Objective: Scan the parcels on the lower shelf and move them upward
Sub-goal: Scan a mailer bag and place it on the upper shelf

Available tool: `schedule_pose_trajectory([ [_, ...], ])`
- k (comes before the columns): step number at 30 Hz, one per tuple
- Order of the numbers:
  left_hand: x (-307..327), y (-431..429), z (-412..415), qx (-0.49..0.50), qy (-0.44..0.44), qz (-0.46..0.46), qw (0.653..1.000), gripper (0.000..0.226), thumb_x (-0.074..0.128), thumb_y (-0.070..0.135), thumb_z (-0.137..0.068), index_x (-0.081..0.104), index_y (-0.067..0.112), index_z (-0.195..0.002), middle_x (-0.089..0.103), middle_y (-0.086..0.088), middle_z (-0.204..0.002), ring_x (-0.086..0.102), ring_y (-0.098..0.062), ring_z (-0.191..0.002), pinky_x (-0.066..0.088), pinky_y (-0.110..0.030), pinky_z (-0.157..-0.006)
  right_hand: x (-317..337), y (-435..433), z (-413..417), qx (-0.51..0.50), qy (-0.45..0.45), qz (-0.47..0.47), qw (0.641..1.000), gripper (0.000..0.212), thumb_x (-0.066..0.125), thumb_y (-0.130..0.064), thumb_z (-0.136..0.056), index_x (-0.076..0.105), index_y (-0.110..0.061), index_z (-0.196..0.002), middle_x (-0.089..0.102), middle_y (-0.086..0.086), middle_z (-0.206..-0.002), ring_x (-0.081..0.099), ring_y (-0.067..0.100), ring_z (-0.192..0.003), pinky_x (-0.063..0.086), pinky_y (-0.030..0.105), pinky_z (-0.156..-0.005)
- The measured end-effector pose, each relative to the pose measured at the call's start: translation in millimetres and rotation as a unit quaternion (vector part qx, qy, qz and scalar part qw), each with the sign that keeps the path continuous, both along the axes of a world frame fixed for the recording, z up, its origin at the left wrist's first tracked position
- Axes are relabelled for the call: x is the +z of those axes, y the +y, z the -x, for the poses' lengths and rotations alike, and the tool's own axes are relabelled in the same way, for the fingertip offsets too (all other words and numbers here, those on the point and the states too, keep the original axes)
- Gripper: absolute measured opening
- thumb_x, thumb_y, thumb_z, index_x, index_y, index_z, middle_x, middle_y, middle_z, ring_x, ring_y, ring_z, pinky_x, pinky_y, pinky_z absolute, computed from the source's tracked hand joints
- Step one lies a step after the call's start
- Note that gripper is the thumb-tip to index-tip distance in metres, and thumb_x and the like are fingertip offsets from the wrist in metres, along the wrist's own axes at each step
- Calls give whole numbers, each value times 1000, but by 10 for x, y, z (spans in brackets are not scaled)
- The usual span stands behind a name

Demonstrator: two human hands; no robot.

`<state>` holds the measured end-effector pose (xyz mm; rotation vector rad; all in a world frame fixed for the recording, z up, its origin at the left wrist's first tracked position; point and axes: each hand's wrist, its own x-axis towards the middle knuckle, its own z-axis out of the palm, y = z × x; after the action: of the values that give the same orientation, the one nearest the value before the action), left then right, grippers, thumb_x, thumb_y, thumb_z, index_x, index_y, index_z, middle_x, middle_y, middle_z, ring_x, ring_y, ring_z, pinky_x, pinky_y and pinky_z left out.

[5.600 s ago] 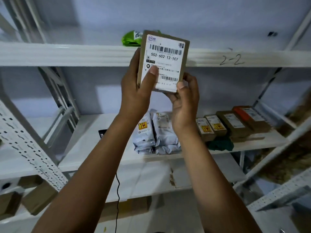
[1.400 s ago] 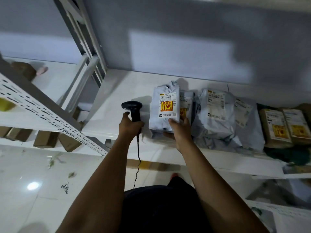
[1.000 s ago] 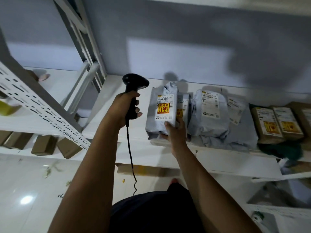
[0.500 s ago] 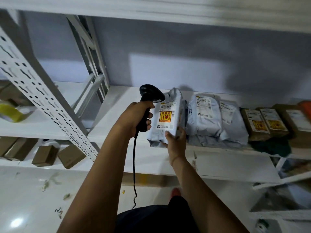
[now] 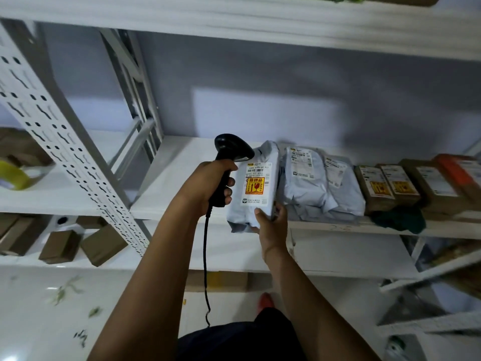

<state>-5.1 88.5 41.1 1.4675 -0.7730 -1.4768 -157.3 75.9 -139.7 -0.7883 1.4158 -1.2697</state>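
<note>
Compared with the frame half a second earlier, the scanner (image 5: 229, 162) is brought a little closer over the top of the grey parcel (image 5: 253, 194), and more of the upper shelf (image 5: 182, 19) is taken into view. At far left a roll of yellow tape (image 5: 13, 175) is seen on a neighbouring shelf, beside a perforated upright (image 5: 65, 152), with small brown boxes (image 5: 102, 244) lying lower down. Next, the scanner's handle is gripped by the left hand (image 5: 205, 186), fingers curled round it, and its head is pointed down at the barcode label of the grey parcel. That parcel is held upright at the front edge of the lower shelf (image 5: 169, 183), pinched at its lower corner by the right hand (image 5: 270, 225), thumb on the label face and fingers behind. The two hands are near each other but not touching. Further right, more grey mailers (image 5: 307, 183) are left leaning on the lower shelf, then a row of brown cartons (image 5: 374, 188), with a dark green cloth (image 5: 400, 220) at the edge in front of them. Scanning of this parcel is judged to be under way, and its move upward is not yet made. On the upper shelf only slivers are seen at the top edge, possibly a green bag and a carton, so most of the task is judged to be left: the held parcel and everything to its right are yet to be scanned and lifted
</note>
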Motion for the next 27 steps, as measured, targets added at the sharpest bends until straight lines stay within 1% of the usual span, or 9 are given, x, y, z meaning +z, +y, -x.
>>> schedule_pose_trajectory([
  [5, 5, 24, 4, 2, -6, 3, 1000, 7, 58, 19, -94, 59, 12, -96, 50, -5, -66, 42, -17, -48, 41, -26, -49, -7, 49, 72, -1, -3, -2, 1000, 60, 76, -12, -87, 47, -20, -139, 63, -6, -116, 65, 20, -106, 61, 55, -84],
  [10, -47, 20, 58, -1, -14, 2, 1000, 9, 59, 20, -94, 59, 12, -94, 52, -6, -68, 43, -17, -49, 41, -26, -50, 17, 99, 129, -15, -11, -4, 1000, 59, 77, -13, -86, 48, -21, -137, 62, 0, -121, 66, 21, -106, 62, 54, -82],
  [14, -156, -48, 83, 63, 24, -4, 998, 22, 55, 33, -95, 59, 13, -102, 52, -8, -78, 47, -21, -54, 46, -28, -54, 28, 149, 179, -19, -35, -8, 999, 58, 77, -11, -87, 49, -21, -137, 62, -5, -116, 65, 25, -111, 62, 54, -83],
  [17, -246, -122, 80, 118, 65, -22, 991, 18, 47, 26, -102, 57, 10, -103, 57, -12, -84, 53, -25, -65, 50, -36, -66, 35, 178, 194, -17, -47, -16, 999, 52, 76, -10, -87, 50, -27, -130, 64, -9, -113, 66, 26, -112, 61, 55, -85],
  [19, -326, -201, 29, 119, 15, -25, 992, 16, 49, 19, -104, 57, 6, -98, 61, -12, -82, 59, -26, -69, 54, -40, -75, 92, 163, 191, -20, -49, -11, 999, 52, 76, -11, -87, 50, -27, -130, 64, -9, -114, 65, 28, -113, 61, 55, -84],
  [21, -403, -252, -26, 96, -46, 7, 994, 14, 58, 17, -100, 60, 3, -101, 64, -16, -87, 64, -30, -76, 54, -41, -76, 148, 140, 185, -16, -52, 1, 998, 53, 76, -11, -88, 50, -23, -132, 65, -4, -119, 66, 28, -114, 61, 55, -84],
  [23, -477, -248, -58, 94, -74, 29, 992, 23, 69, 17, -94, 61, 6, -112, 66, -16, -94, 65, -29, -80, 54, -35, -69, 171, 156, 190, -13, -68, 12, 998, 52, 75, -9, -89, 50, -20, -134, 66, 2, -124, 67, 28, -113, 60, 55, -85],
  [25, -548, -198, -49, 137, -86, 29, 986, 35, 77, 14, -90, 56, 12, -118, 66, -11, -93, 65, -24, -77, 55, -32, -65, 159, 199, 209, -9, -81, 11, 997, 51, 74, -7, -89, 52, -17, -134, 66, 5, -124, 68, 28, -112, 61, 53, -82],
  [27, -648, -176, -37, 174, -101, 29, 979, 47, 81, 11, -86, 53, 12, -124, 65, -12, -99, 65, -25, -79, 56, -35, -70, 149, 214, 240, -2, -112, 5, 994, 50, 74, -6, -90, 52, -14, -134, 66, 9, -125, 70, 30, -108, 62, 46, -72],
])
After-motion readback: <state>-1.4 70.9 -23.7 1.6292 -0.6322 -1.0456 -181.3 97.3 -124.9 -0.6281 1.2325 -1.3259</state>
